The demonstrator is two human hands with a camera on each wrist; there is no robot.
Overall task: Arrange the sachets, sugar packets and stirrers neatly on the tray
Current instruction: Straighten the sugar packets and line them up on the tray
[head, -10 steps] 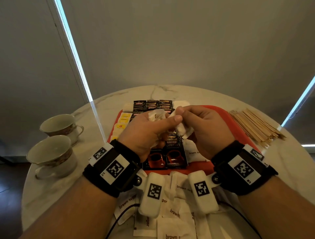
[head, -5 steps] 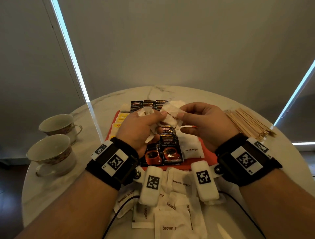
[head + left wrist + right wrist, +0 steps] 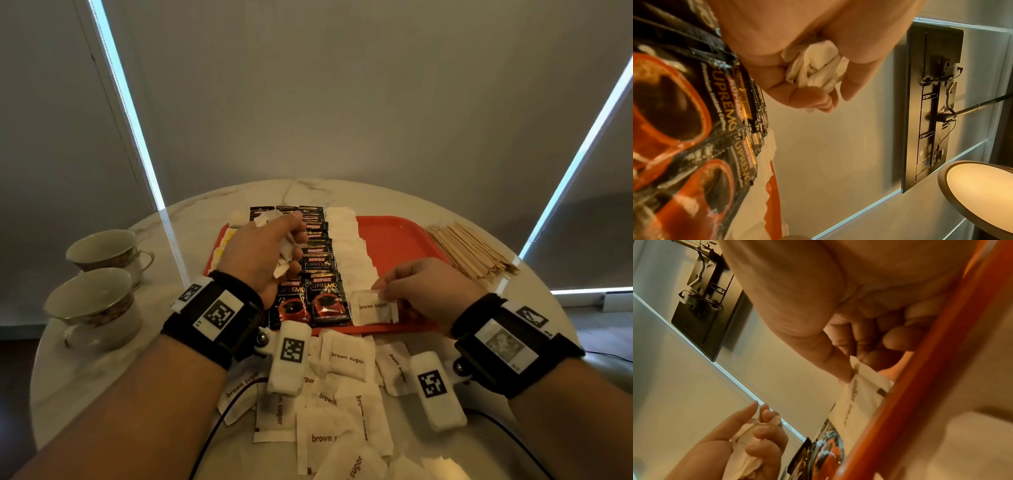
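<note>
The right hand [image 3: 424,291] has left the left hand [image 3: 263,253] and now pinches one brown sugar packet [image 3: 375,307] flat onto the tray [image 3: 394,240] at lower centre. The left hand keeps a bunch of packets [image 3: 816,65] clenched, so the white row is growing.

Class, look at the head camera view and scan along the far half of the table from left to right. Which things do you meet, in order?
Two teacups → left hand gripping a bunch of sugar packets → column of black coffee sachets → row of white packets → bare part of the red tray → pile of wooden stirrers.

Both hands forward, palms down — left hand [image 3: 263,250] fisted, fingers curled; right hand [image 3: 428,291] lower, fingertips pinched.
</note>
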